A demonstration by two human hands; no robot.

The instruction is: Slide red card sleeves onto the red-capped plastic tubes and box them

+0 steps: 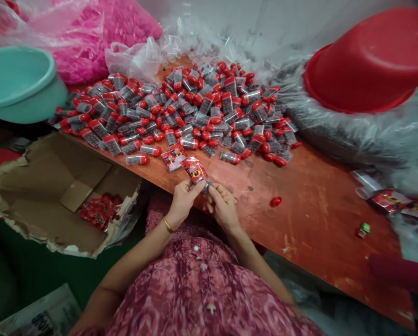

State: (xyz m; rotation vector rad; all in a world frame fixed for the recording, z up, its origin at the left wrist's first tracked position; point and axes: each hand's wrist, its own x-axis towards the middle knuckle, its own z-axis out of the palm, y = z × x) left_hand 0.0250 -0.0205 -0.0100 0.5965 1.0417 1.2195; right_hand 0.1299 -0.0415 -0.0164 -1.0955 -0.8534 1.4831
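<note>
Red pkt is up in person's L hand & R hand, nr table's front edge; thumbs + fingertips of both pinched on its near end. Long axis runs diag., far end pointing away & a bit L. Table reddish, scuffed, w/ big pile of red-capped tubes. Teal basin, cardboard box L; upturned red tub R; pale wall behind.
</note>
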